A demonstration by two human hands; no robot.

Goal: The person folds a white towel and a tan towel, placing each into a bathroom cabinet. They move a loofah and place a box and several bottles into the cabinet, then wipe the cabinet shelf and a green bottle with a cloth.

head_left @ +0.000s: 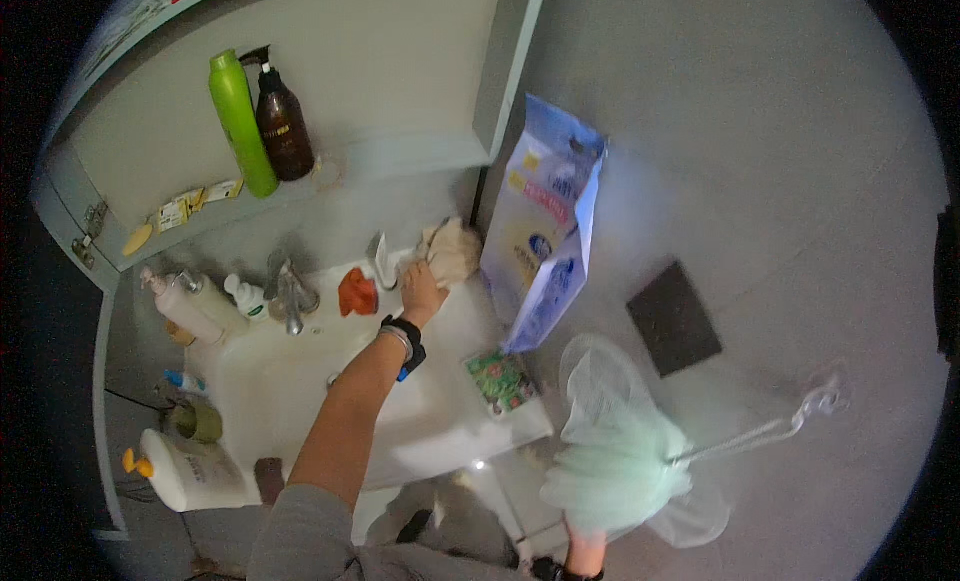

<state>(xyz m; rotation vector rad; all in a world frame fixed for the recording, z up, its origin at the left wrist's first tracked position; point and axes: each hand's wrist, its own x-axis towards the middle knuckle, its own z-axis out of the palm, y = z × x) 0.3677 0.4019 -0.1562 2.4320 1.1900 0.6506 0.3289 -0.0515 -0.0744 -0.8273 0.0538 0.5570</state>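
My left hand (pixel 423 296) reaches across the white sink to its far right corner. Its fingers are closed at the edge of a crumpled beige cloth (pixel 450 253). To the left of that hand stand a small white upright holder (pixel 381 261) and an orange-red cloth (pixel 358 292). At the lower right, my right hand (pixel 586 549) holds a pale green mesh bath puff (pixel 625 466). The mesh covers its fingers, and a twisted cord (pixel 750 443) trails from the puff to the right.
The sink (pixel 440 421) has a metal faucet (pixel 292 299), with pump bottles (pixel 185 306) on its left. A patterned packet (pixel 502 383) lies on the right rim. A blue-purple package (pixel 545 221) stands beyond it. Green (pixel 242 126) and brown (pixel 285 126) bottles occupy the shelf above.
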